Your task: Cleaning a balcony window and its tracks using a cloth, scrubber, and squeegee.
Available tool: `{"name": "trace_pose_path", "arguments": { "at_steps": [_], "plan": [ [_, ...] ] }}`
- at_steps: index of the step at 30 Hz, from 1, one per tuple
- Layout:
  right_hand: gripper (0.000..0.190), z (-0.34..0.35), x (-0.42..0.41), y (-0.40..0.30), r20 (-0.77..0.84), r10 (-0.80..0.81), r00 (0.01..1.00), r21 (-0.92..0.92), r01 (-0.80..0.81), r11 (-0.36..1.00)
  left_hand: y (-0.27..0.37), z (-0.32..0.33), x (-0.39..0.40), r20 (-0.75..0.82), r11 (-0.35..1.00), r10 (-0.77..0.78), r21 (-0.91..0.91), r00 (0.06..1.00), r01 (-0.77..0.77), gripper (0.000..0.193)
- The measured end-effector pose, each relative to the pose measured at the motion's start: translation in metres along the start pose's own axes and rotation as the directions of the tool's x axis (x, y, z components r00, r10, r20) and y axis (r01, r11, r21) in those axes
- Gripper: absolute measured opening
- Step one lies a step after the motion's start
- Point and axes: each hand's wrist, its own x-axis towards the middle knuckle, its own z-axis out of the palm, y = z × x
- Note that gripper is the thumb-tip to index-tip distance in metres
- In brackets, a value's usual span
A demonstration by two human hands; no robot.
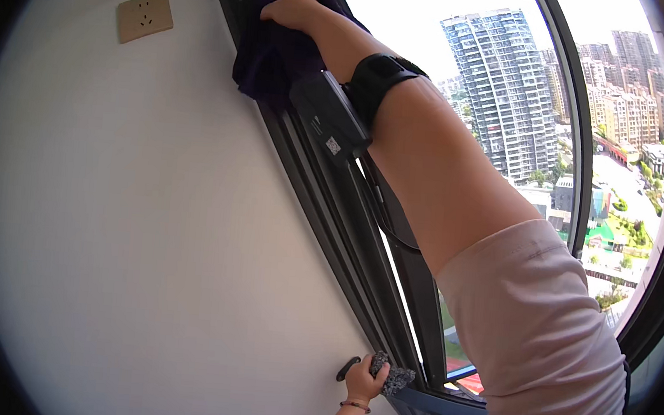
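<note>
My right hand [292,10] is raised to the upper left and holds a dark purple cloth [279,57] against the black window frame [332,207]; its fingers are partly hidden in the folds. A black strap with a flat dark device [330,114] sits around the right forearm. Low in the view, my left hand [365,380] grips a crumpled grey speckled cloth [397,381] near the lower end of the frame. A small black curved object [347,368] shows beside the left fingers; whether they touch it, I cannot tell.
A white wall [161,223] with a beige power socket [145,17] spans the left. Window glass on the right looks out on tall buildings [499,92] far below and beyond. A thin black cable [394,236] hangs by the frame. Grey-blue bars [439,412] stand at the bottom.
</note>
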Motion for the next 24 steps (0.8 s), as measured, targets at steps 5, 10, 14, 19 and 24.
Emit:
{"name": "trace_pose_path", "arguments": {
  "at_steps": [5,10,14,19,24],
  "plan": [
    [0.025,-0.029,0.145,0.056,-0.061,-0.376,0.924,-0.456,0.309,0.834,0.015,0.019,0.016,-0.023,0.963,0.233,-0.132,0.972,-0.234,0.035],
    [0.025,0.037,0.035,0.057,0.167,-0.387,0.907,-0.817,0.348,0.461,0.000,-0.005,0.021,-0.129,0.969,0.162,-0.167,0.978,-0.183,0.028],
    [0.035,0.083,-0.104,0.099,-0.558,-0.506,0.658,-0.661,0.017,0.751,0.006,0.005,0.026,-0.196,0.955,0.174,-0.203,0.965,-0.214,0.027],
    [0.053,0.036,-0.284,0.078,-0.040,0.109,0.993,-0.117,-0.113,0.987,0.006,0.008,0.021,-0.157,0.956,0.129,-0.242,0.979,-0.165,0.028],
    [0.061,0.040,-0.478,0.113,0.168,0.487,0.857,-0.044,-0.487,0.872,-0.007,0.013,0.011,-0.173,0.962,0.074,-0.246,0.982,-0.116,0.037]
  ]
}}
